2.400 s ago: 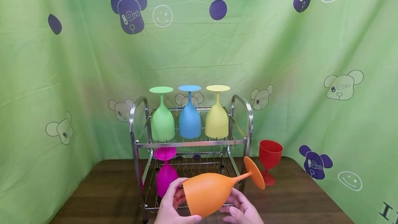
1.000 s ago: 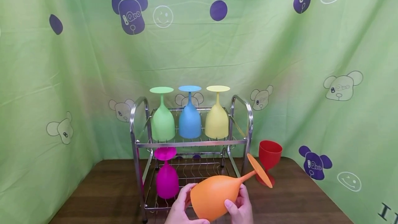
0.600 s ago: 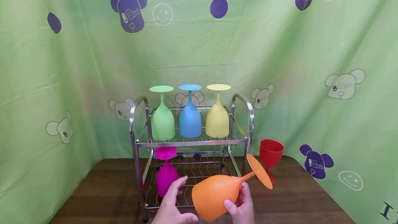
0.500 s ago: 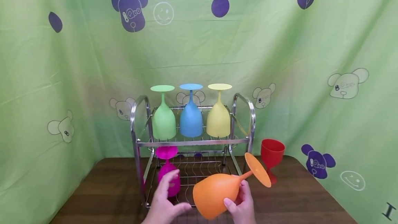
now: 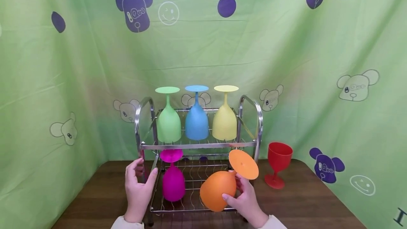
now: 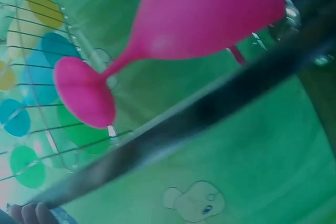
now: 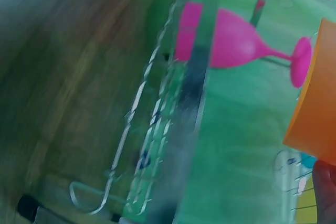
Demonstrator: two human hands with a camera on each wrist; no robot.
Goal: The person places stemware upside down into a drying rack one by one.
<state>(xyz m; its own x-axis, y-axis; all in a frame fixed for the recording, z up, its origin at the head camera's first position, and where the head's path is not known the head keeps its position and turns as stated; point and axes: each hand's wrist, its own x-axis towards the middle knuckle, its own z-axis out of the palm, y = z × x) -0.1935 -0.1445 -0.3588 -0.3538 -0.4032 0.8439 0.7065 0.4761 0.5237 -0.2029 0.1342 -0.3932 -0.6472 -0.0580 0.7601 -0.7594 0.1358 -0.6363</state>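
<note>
My right hand [image 5: 245,199] holds an orange goblet [image 5: 217,192] near where bowl meets stem, at the right front of the lower rack tier. Its foot points up and right, and its rim faces down and away. In the right wrist view the orange bowl [image 7: 317,103] fills the right edge. My left hand [image 5: 138,190] is at the left front post of the metal dish rack [image 5: 197,146], fingers and thumb spread to either side; contact is unclear. A magenta goblet [image 5: 173,185] stands upside down on the lower tier, just right of that hand.
Green [image 5: 169,126], blue [image 5: 196,124] and yellow [image 5: 224,124] goblets stand upside down on the upper tier. A red goblet [image 5: 279,160] stands upright on the wooden table [image 5: 305,200], right of the rack. A green patterned cloth [image 5: 197,52] hangs behind and at both sides.
My left hand has let go of the orange goblet and moved left to the rack's post. The right hand has carried the goblet slightly up toward the lower tier, its foot turning more upward.
</note>
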